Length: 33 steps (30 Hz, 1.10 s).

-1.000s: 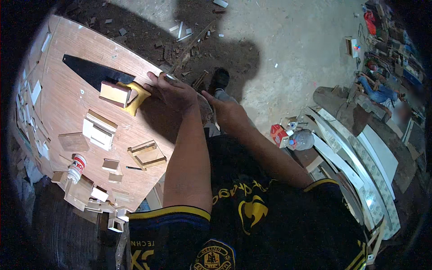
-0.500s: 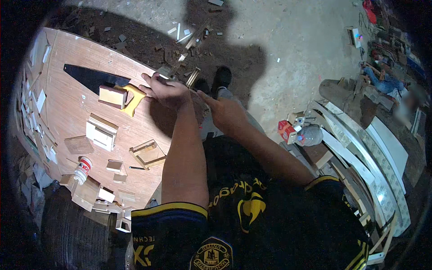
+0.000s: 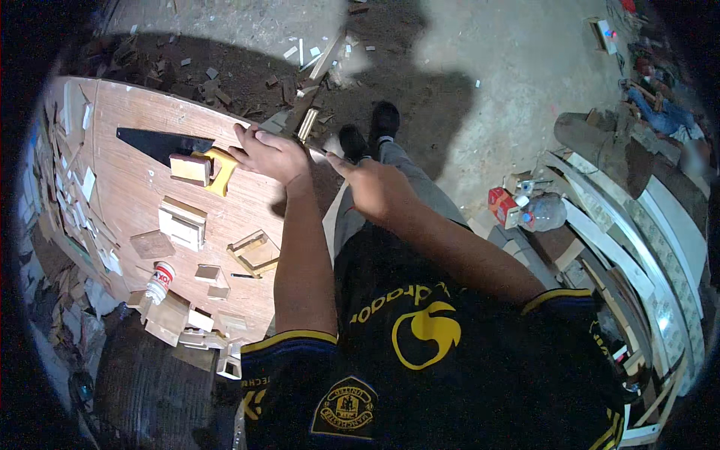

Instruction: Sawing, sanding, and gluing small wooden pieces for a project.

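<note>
My left hand [image 3: 271, 155] is at the far right edge of the wooden table [image 3: 124, 225], fingers partly bent and pointing left. Against its palm side, a small grooved piece of light wood [image 3: 306, 124] sticks out past the table edge. My right hand [image 3: 381, 191] is closed, its index finger pointing along something thin and dark [image 3: 321, 151] that reaches toward the wood. The grip of my right hand hides most of that thing. Left of my left hand lies a handsaw [image 3: 161, 145] with a black blade and yellow handle, a wooden block [image 3: 190, 170] resting on it.
On the table are a white layered wooden piece [image 3: 182, 223], a small wooden frame [image 3: 255, 253], a white and red bottle [image 3: 160, 282] and several offcuts. Wood scraps litter the floor. To my right are a red box [image 3: 502, 206], a clear plastic jug [image 3: 546, 213] and long boards [image 3: 630, 247].
The view has shifted, so the table sits lower and more of my legs and shoes shows. My hands stay close together at the wood, with only a slight change of position.
</note>
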Tool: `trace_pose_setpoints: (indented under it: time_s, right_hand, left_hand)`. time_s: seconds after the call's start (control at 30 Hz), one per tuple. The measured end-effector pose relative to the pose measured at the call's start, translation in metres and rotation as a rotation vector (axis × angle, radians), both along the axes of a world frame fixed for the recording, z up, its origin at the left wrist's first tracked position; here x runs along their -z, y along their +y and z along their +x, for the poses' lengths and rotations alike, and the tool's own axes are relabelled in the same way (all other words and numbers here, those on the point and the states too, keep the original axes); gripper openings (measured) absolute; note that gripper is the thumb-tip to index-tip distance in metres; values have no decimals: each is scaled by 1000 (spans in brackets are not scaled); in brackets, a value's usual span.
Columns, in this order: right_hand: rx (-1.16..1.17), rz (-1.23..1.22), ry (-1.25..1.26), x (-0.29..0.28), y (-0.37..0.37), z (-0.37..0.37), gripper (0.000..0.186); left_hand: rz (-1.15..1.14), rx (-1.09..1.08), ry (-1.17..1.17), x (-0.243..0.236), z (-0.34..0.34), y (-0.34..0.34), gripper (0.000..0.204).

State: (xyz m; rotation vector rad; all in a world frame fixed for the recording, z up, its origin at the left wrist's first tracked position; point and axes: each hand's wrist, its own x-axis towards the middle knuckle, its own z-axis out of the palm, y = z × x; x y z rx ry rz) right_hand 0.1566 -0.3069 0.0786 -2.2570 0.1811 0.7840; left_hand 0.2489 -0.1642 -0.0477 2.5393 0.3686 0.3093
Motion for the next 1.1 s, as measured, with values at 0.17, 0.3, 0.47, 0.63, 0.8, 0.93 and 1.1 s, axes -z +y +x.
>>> trace_pose_setpoints:
  time_s: [0.17,0.3,0.47,0.63,0.8,0.93,1.1]
  right_hand:
    - [16,-19,-30,4,4,-3,55]
    - [-6,-27,-35,-1,2,-3,53]
    - [-33,-24,-73,4,1,-6,54]
    - [-71,-52,-82,3,-2,-2,55]
    - [-113,-57,-72,3,-5,4,54]
    - [-78,-50,-39,-2,0,4,54]
    - [-82,-68,10,-10,-3,8,53]
  left_hand:
    - [167,433,-172,-15,-3,1,34]
    - [40,841,-51,-8,2,17,37]
    - [-9,1022,12,-10,6,23,54]
    - [-113,1133,61,-18,8,27,64]
    - [37,1193,136,-23,6,26,68]
    - [120,1163,189,-17,4,29,67]
    - [161,1173,135,-17,7,25,65]
